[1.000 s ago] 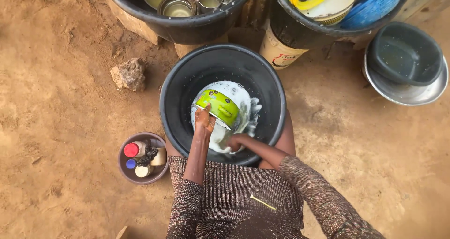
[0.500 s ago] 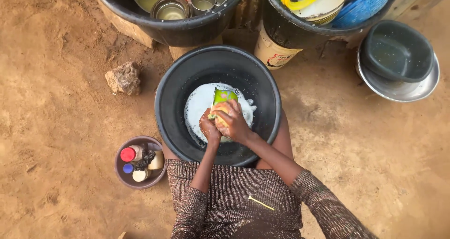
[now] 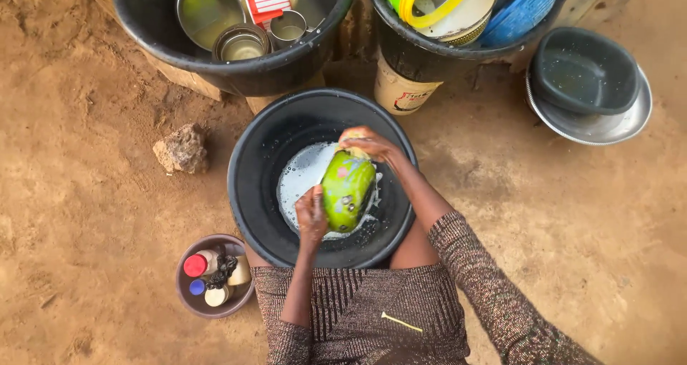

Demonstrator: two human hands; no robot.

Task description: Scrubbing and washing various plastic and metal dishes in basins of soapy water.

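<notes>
The left hand (image 3: 312, 215) grips the near edge of a green pot (image 3: 348, 190), fingers curled tight on it. The right hand (image 3: 371, 144) presses on the pot's far end, curled around something I cannot make out. The pot is over soapy water inside the black basin (image 3: 247, 186).

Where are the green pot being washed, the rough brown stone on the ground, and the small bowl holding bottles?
green pot (image 3: 347, 187), head view, on its rounded outer side.
rough brown stone (image 3: 182, 149), head view, on its top face.
small bowl holding bottles (image 3: 187, 300), head view, on its lower-left rim.
</notes>
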